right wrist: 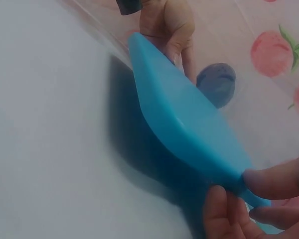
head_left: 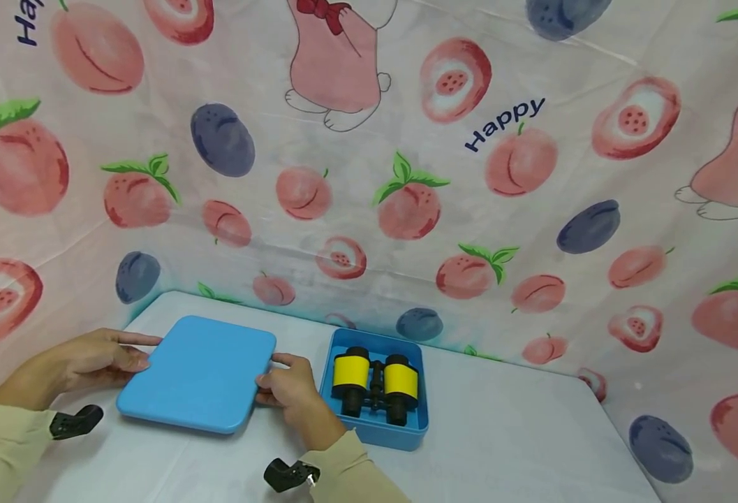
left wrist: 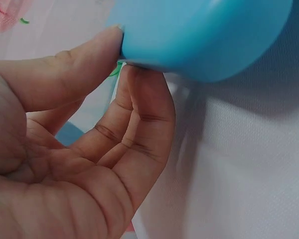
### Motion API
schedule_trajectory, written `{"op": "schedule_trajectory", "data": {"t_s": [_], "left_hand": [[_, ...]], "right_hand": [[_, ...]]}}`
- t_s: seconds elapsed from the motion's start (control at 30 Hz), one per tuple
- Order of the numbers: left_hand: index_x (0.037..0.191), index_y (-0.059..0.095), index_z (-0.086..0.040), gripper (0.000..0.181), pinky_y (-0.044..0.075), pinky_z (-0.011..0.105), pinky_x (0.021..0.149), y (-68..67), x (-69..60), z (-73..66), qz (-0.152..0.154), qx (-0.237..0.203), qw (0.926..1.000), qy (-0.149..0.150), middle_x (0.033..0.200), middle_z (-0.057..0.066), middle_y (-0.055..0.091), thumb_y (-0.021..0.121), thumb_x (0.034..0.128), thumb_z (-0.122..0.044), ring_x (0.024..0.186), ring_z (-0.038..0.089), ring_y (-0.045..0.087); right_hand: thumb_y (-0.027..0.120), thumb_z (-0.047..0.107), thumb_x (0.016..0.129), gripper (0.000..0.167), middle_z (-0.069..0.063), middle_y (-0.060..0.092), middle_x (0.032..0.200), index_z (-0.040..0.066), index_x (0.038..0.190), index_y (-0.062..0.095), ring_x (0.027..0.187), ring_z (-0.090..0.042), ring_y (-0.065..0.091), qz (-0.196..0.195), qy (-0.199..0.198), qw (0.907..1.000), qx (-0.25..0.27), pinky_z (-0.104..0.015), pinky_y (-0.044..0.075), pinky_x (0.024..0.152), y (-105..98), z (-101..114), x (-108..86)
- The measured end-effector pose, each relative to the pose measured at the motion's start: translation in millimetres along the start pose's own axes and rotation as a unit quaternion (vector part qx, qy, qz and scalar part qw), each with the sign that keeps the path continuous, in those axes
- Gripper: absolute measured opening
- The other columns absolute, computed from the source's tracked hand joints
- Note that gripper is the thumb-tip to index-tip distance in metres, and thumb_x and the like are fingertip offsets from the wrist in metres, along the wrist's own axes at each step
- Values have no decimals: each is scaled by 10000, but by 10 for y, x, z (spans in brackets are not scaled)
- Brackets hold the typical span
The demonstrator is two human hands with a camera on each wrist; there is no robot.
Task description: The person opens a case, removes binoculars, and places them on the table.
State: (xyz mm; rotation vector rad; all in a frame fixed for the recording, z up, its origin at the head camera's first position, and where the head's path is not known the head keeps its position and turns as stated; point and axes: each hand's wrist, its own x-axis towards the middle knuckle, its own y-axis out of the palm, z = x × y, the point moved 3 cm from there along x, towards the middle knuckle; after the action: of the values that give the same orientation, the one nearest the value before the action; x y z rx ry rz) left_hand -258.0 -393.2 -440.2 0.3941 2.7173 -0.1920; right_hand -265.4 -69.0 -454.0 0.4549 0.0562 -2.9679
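A flat blue lid (head_left: 199, 374) with rounded corners is held between both hands, raised over the white table. My left hand (head_left: 95, 360) pinches its left edge; in the left wrist view the thumb (left wrist: 84, 64) lies on the top face and fingertips press from below. At the opposite edge my right hand (head_left: 293, 391) pinches it with thumb and fingers, seen also in the right wrist view. Just right of that hand sits an open blue box (head_left: 394, 436). Inside it lie binoculars (head_left: 401, 381), black with yellow barrels.
The white table (head_left: 519, 433) ends at a sloping right edge. Behind it hangs a cloth (head_left: 356, 140) printed with peaches, plums and rabbits. Black wrist devices (head_left: 76, 422) are worn at both sleeve ends.
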Motion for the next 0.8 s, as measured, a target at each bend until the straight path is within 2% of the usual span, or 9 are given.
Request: {"op": "schedule_trajectory", "data": {"t_s": [0.4,0.63,0.8], "left_hand": [[1235,788,-183,328,622,269,811,-41,4,1,-202,148,9996,-101,950,2,725,703,961,-24,876,129,711],[1398,629,20,435,625,285,831,-42,1,3,-251,258,9993,-112,949,6,730,674,966,10,882,130,698],[1460,535,65,505,624,294,844,-36,14,16,-369,589,9974,-171,983,14,718,661,974,10,907,134,684]], "right_hand": [[713,-77,893,522,-119,720,806,9,1396,604,613,-130,666,59,-70,10000,-19,-353,656,713,27,-7,2],[730,-55,901,480,-114,720,789,16,1363,624,616,-137,702,-26,66,9996,-271,-340,653,707,44,-23,16],[733,-48,905,442,-113,725,799,12,1333,637,659,-170,744,-34,26,9991,-431,-350,655,718,60,-38,18]]}}
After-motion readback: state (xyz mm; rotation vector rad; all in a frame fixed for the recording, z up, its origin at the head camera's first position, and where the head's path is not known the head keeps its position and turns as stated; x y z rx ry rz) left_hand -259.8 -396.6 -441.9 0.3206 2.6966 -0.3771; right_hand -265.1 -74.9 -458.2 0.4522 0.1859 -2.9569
